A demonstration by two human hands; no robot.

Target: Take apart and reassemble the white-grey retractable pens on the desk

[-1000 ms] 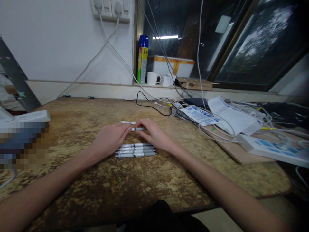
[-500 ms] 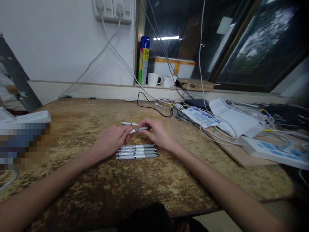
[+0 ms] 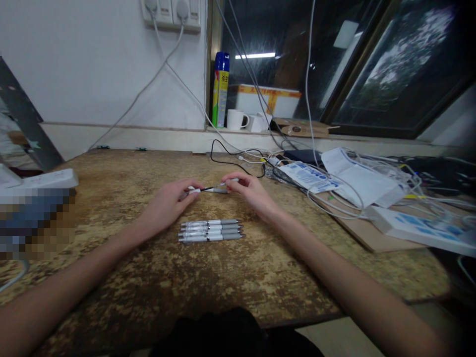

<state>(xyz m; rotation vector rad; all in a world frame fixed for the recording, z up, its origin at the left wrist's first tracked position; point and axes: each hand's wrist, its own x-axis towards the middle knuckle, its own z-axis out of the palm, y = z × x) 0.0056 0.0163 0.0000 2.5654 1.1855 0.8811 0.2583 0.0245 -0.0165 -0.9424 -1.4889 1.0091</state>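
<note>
My left hand (image 3: 173,198) is closed on a white pen barrel (image 3: 192,191), pinched between thumb and fingers. A thin dark refill (image 3: 206,189) sticks out of the barrel towards the right. In the fingertips of my right hand (image 3: 247,188) is a small light grey pen part (image 3: 233,180), separate from the barrel. Another pen lies on the table just behind, its grey grip (image 3: 220,191) showing between my hands and the rest partly hidden. Nearer to me, several white and grey pens (image 3: 210,230) lie side by side in a row.
The worn wooden table (image 3: 208,282) has tangled cables (image 3: 336,210), papers (image 3: 366,181) and a white power strip (image 3: 420,230) at the right. Another white strip (image 3: 55,179) is at the left. A spray can (image 3: 221,94) and a white mug (image 3: 235,119) stand on the window ledge.
My hands have drawn apart and moved slightly away from me. The grey pen part has come off the barrel, and the dark refill is now exposed.
</note>
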